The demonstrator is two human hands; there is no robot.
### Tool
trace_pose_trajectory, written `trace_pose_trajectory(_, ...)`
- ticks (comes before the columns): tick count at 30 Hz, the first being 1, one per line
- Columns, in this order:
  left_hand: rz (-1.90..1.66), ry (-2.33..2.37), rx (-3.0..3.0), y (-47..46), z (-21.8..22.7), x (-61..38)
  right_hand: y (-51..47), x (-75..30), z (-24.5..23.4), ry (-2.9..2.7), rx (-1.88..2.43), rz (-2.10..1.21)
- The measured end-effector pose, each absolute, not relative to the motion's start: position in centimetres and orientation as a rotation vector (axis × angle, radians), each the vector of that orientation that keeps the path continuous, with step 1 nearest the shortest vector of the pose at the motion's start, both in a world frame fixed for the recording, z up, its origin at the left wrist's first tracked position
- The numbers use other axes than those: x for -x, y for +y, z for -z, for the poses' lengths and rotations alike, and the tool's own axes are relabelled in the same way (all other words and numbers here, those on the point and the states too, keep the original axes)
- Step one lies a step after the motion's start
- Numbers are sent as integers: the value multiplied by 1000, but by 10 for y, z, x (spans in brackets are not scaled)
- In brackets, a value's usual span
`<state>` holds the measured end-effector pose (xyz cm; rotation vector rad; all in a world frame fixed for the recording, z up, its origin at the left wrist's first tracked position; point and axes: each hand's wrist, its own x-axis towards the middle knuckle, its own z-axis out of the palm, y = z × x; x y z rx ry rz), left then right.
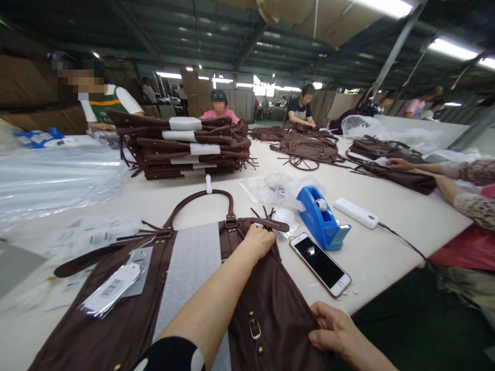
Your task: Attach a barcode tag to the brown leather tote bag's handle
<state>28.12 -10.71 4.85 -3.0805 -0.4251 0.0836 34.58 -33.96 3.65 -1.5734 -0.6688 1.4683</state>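
A dark brown leather handbag (pixel 278 288) lies in front of me, its handle (pixel 201 195) standing up at the far side. My left hand (pixel 260 241) reaches across it and is closed on its top edge, beside a strap end and tassels. Lower down, my right hand (pixel 334 330) pinches the bag's right side between thumb and fingers. A strip of grey paper (pixel 197 257) runs down the middle of the bag. White barcode tags (pixel 115 288) in clear plastic rest on its left part.
Right of the bag are a phone (pixel 320 264), a blue tape dispenser (pixel 319 219) and a white power strip (pixel 356 213) with a cord. Stacked brown bags (pixel 185 147) stand beyond. Plastic sheets (pixel 62 175) cover the left. A co-worker's hands (pixel 402 165) handle another bag at right.
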Motion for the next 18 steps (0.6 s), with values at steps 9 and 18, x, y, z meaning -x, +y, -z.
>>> trace_pose_trajectory(9, 123, -445, 2913, -129, -44, -263, -298, -360, -29, -833, 1757, -1535)
trace_pose_trajectory(18, 340, -478, 2760, -140, -32, -253, -270, -362, -14, -1028, 1973, -1380)
